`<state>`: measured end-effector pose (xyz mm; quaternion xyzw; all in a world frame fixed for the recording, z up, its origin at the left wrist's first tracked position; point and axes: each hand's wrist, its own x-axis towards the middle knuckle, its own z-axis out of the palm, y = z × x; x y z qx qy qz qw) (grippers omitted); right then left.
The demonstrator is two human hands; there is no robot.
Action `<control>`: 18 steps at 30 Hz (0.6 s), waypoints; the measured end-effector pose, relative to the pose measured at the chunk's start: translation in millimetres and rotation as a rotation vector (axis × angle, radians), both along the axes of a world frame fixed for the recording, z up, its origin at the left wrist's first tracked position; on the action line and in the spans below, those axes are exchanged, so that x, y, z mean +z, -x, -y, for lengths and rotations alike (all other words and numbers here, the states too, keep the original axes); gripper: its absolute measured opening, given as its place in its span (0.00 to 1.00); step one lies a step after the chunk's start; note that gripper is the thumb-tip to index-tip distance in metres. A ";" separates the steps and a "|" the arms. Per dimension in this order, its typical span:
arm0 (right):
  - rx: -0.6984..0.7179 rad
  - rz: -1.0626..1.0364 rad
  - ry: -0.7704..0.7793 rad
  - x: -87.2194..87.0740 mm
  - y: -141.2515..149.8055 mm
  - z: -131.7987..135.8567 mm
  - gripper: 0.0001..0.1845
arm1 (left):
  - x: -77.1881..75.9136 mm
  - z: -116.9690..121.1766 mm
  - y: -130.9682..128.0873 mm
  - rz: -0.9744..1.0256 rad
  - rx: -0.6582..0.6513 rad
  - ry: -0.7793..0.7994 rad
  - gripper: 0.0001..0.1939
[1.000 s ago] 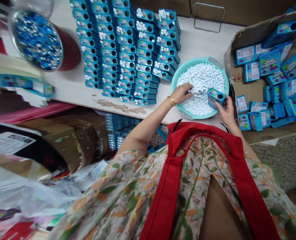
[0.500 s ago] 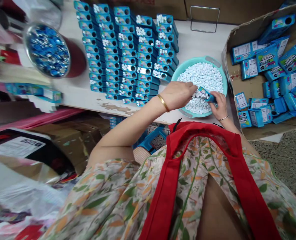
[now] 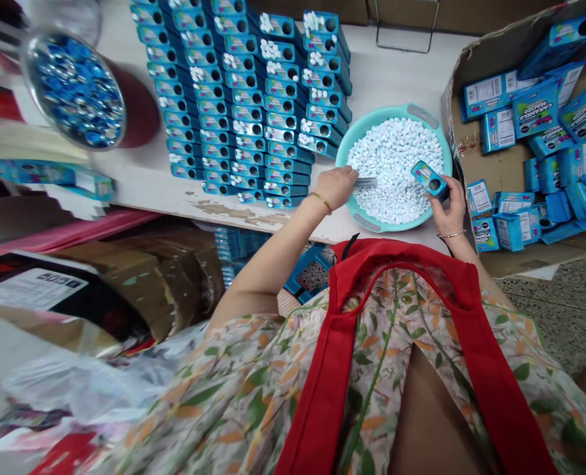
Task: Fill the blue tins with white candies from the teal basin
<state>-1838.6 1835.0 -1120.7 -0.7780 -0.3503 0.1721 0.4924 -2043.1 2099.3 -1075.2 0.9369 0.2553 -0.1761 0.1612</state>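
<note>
My left hand [image 3: 336, 188] is closed at the left rim of a turquoise basin [image 3: 343, 155]. From its fingers a small silvery metal scoop [image 3: 366, 182] reaches over the white candies [image 3: 396, 155] that fill the basin; its shape is partly hidden. On the right side, my right hand [image 3: 451, 206] grips a small blue cardboard box [image 3: 428, 178] above the candies. The box's printed end, with a dark round hole, faces up. No candies lie on that end.
Rows of blue boxes [image 3: 246, 99] stand left of the basin, some with white candies on top. A metal pot [image 3: 139, 102] holds blue-and-silver pieces. Right of the basin, a carton [image 3: 475, 165] contains several blue boxes. A wire stand [image 3: 404, 47] is behind.
My left hand went from the candies to the box, where candies showed at its top, then back to the basin's left side. My right hand moved the box slightly right.
</note>
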 end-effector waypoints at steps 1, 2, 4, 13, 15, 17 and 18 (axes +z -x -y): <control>-0.015 0.016 -0.008 -0.4 -2.5 2.3 0.33 | -14.1 4.5 -5.2 -0.044 0.009 0.036 0.14; -0.022 0.030 -0.012 -1.2 -4.5 4.2 0.33 | -26.2 11.9 -13.2 -0.059 0.021 0.074 0.15; -0.025 0.052 -0.022 -4.1 -7.1 6.5 0.33 | -43.8 31.3 -34.2 -0.031 0.044 0.133 0.17; -0.068 0.060 -0.134 -29.6 -6.3 2.9 0.36 | -61.9 41.1 -48.2 0.267 0.090 0.384 0.19; -0.076 0.073 -0.144 -32.6 -8.0 3.9 0.35 | -53.0 28.9 -33.3 0.332 0.053 0.391 0.18; -0.083 0.120 -0.127 -33.0 -9.7 5.0 0.34 | -35.8 18.3 -19.4 0.394 -0.012 0.373 0.17; -0.077 0.152 -0.117 -32.4 -10.0 5.0 0.33 | -24.4 14.3 -13.8 0.422 -0.050 0.358 0.17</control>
